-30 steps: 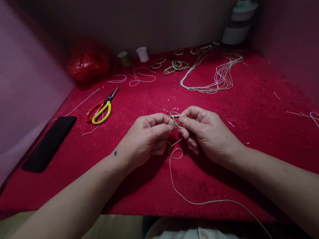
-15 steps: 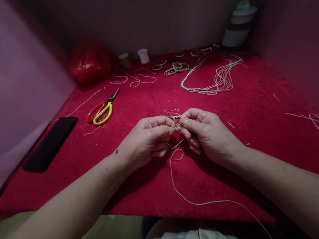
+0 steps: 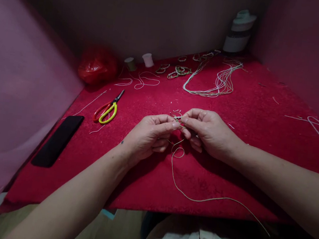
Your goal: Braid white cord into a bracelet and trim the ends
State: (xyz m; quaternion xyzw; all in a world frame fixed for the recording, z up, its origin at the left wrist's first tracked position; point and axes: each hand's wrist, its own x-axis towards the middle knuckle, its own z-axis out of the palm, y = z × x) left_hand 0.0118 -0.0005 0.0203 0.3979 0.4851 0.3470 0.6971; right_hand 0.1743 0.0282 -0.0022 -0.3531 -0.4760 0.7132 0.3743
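Between my fingertips is a small braided cord bracelet (image 3: 178, 118), green and whitish, mostly covered by the fingers. My left hand (image 3: 158, 132) pinches its left side with thumb and forefinger. From the right, my right hand (image 3: 204, 130) grips the other side, its thumb and forefinger pressed together. The two hands almost touch. A long pale olive cord (image 3: 193, 198) hangs from the bracelet, makes a small loop below the hands and trails to the right over the table's front edge.
On the red-covered table (image 3: 141, 179) lie scissors (image 3: 108, 110), a black phone (image 3: 57, 140), thread spools (image 3: 148, 60), finished-looking braided loops (image 3: 179, 72) and a bundle of cords (image 3: 224, 82). A red plastic bag (image 3: 98, 66) and a lidded bottle (image 3: 240, 32) stand at the back.
My left thumb and forefinger have shifted slightly right, closer to my right fingertips, covering more of the bracelet. The whole view has tilted a little.
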